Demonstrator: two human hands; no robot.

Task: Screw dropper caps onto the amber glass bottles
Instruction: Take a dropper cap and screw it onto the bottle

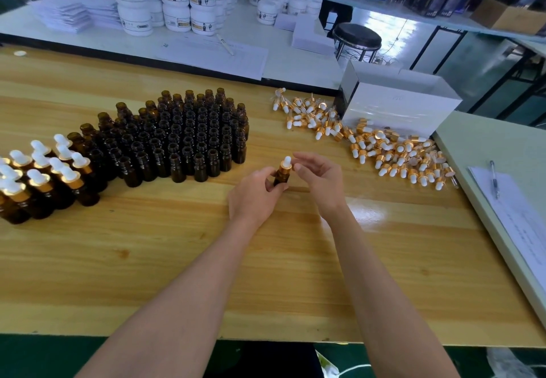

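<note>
While the left hand (254, 194) pinches the amber bottle (280, 177) between thumb and curled fingers, holding it upright at the near middle of the bench (177, 259), a dropper cap (286, 162) with a gold collar and white bulb already sits on its neck. The right hand (320, 182) hangs just right of that cap, its fingers loosely spread and its thumb and forefinger parted rather than closed on the collar; whether a fingertip brushes it cannot be told.

The step looks like the tightening. To do it well, the right hand should probably grip the gold collar, not the soft bulb, and turn it while the left keeps the bottle plumb, so the thread does not cross.

One bottle is in hand. To the left, the open bottles (189, 138) stand packed in a block too dense for an exact count, likely eighty or more. At the far left of that block stand the capped bottles (44, 177), about a dozen showing, the group cut by the frame edge. To the right lie the loose caps (384, 150), many dozens heaped beside one white box (396, 109).
</note>
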